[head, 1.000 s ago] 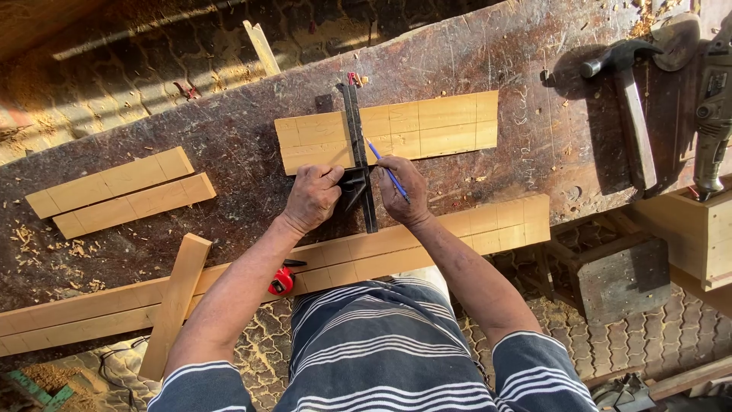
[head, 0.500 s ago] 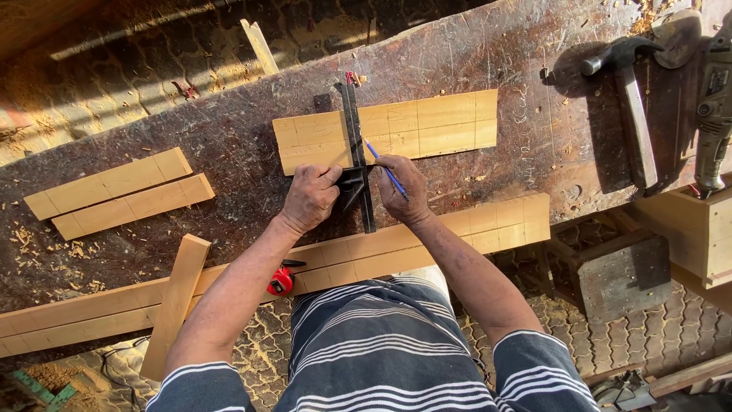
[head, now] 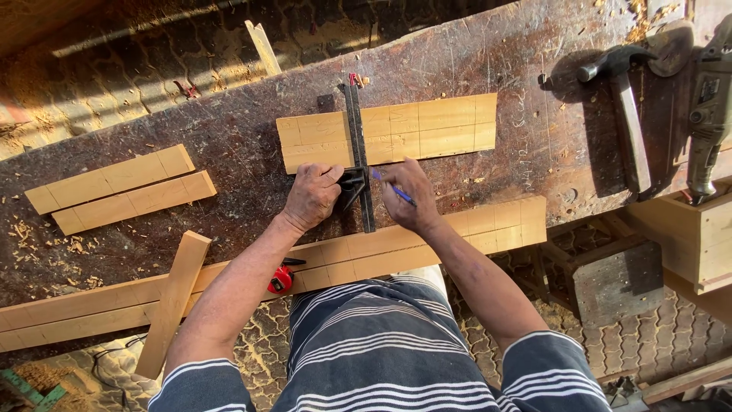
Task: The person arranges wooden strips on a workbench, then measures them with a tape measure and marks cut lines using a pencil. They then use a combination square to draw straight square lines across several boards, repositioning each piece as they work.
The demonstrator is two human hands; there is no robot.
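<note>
Square point(head: 357, 145) already laid across board point(head: 389, 131), pressed down by left hand point(head: 311, 196) at 9 o'clock. Blue pencil point(head: 393, 185) pinched in right hand point(head: 408, 194) at 3 o'clock beside the blade (no new line visible yet). Marking apparently just beginning; two strips point(head: 122, 189) lying untouched, well apart at 9 o'clock.

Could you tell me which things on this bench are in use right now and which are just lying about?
In use: left hand on the combination square; right hand with the blue pencil; marked board.

Lying about: hammer, power tool, two short boards, red tape measure, long strip.
</note>
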